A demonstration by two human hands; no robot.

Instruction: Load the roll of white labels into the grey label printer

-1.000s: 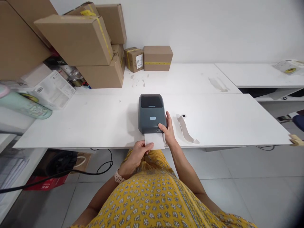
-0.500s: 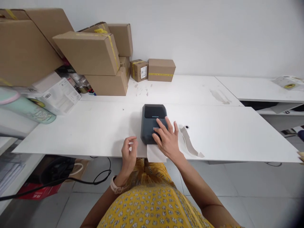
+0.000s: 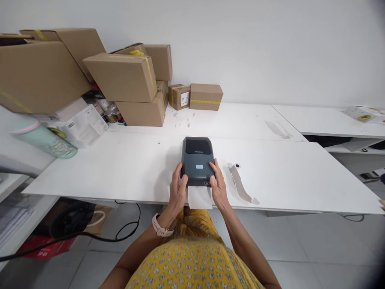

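A dark blue-grey label printer [image 3: 197, 160] sits near the front edge of the white table, with a small pale display or button on its top. White paper [image 3: 199, 196] sticks out of its front and hangs past the table edge. My left hand [image 3: 178, 188] grips the printer's left side, thumb at the front corner. On the right side my right hand [image 3: 219, 185] holds it in the same way, fingers along the side and thumb at the front corner. Just right of the printer lies a small paper roll [image 3: 237, 166] with a crumpled grey strip [image 3: 242, 188] trailing from it.
Cardboard boxes [image 3: 120, 78] are stacked at the back left, with two smaller boxes [image 3: 206, 96] beside them. A mint-green bottle [image 3: 49, 140] and a white carton [image 3: 86, 126] stand at the left. A black cable [image 3: 90, 235] runs below the table. White wrapped packaging [image 3: 361, 113] lies far right.
My right hand has moved off the printer's top to its right side. My left hand has come in from the table edge onto its left side. The view has tilted up slightly.
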